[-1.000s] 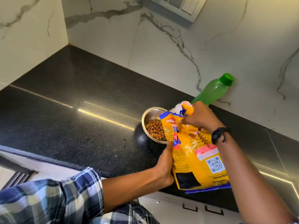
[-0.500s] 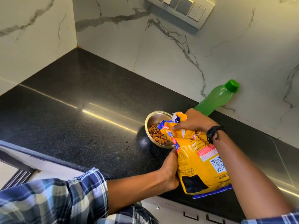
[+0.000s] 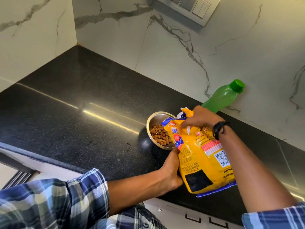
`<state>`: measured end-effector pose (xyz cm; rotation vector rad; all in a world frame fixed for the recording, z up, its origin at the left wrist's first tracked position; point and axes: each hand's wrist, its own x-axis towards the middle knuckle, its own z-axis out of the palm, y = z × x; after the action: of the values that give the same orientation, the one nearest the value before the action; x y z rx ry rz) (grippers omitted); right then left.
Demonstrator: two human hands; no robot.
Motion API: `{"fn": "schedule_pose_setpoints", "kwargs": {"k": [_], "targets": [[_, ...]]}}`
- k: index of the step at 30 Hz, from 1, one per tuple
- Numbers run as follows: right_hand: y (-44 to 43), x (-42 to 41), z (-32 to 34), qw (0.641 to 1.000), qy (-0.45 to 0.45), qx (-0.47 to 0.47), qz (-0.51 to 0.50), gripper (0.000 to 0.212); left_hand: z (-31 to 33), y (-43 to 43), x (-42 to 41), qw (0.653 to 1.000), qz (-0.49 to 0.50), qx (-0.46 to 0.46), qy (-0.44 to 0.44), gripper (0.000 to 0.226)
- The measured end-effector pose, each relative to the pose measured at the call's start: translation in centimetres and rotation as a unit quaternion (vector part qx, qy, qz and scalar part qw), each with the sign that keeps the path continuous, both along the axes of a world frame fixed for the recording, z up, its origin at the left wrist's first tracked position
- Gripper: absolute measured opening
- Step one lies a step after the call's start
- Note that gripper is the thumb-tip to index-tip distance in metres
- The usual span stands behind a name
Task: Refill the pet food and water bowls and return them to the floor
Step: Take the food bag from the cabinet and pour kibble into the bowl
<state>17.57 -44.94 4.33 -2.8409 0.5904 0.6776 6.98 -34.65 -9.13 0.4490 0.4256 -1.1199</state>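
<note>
A steel bowl [image 3: 154,116] holding brown kibble [image 3: 159,134] sits on the black counter [image 3: 82,100]. A yellow dog food bag [image 3: 198,159] stands just to its right, its top leaning over the bowl's right side and hiding that part. My left hand [image 3: 171,169] grips the bag's lower left side. My right hand [image 3: 199,118] pinches the crumpled top of the bag. A green bottle [image 3: 221,98] with a green cap stands behind my right hand, against the marble wall.
Marble walls meet in a corner at the back left. A switch panel [image 3: 189,5] is mounted high on the wall. The counter's front edge runs lower left, with white cabinet fronts [image 3: 189,215] below.
My right hand has folded the bag's top down lower, and the bag stands more upright. The bowl and bottle have not moved on the counter.
</note>
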Motion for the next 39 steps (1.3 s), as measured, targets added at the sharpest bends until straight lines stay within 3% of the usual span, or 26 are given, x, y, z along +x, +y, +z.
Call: {"fn": "schedule_pose_setpoints", "kwargs": {"k": [7, 10, 13, 18, 21, 25, 29, 33, 39], "targets": [[0.3, 0.6, -1.0, 0.998, 0.051, 0.045, -0.016, 0.053, 0.5, -0.1, -0.1, 0.998, -0.028, 0.002, -0.053, 0.045], [0.8, 0.3, -1.3, 0.999, 0.03, -0.003, 0.015, 0.057, 0.8, -0.1, -0.1, 0.998, -0.026, 0.0, -0.057, 0.048], [0.7, 0.3, -1.1, 0.995, -0.034, -0.069, 0.056, 0.041, 0.6, -0.2, -0.1, 1.0, -0.004, 0.001, -0.024, 0.046], [-0.7, 1.0, 0.3, 0.996, -0.073, -0.043, 0.021, 0.043, 0.0, -0.5, 0.3, 0.999, 0.014, -0.01, 0.049, 0.058], [-1.0, 1.1, 0.4, 0.999, -0.045, -0.027, 0.007, 0.039, -0.3, -0.5, 0.5, 0.997, 0.011, -0.016, 0.08, 0.067], [-0.5, 1.2, -0.2, 1.0, 0.015, 0.016, -0.006, 0.041, 0.2, -0.4, 0.5, 0.999, -0.007, -0.014, 0.031, 0.048], [0.1, 1.1, -0.8, 0.996, 0.061, 0.063, -0.006, 0.053, 0.8, -0.3, 0.2, 1.0, -0.018, -0.015, -0.02, 0.044], [0.7, 1.0, -1.4, 0.997, 0.064, 0.038, 0.014, 0.066, 1.1, -0.2, 0.1, 0.999, -0.025, -0.017, -0.045, 0.047], [0.9, 0.3, -1.2, 0.996, -0.013, -0.071, 0.061, 0.059, 1.1, -0.4, 0.1, 0.999, -0.016, -0.02, -0.024, 0.044]]}}
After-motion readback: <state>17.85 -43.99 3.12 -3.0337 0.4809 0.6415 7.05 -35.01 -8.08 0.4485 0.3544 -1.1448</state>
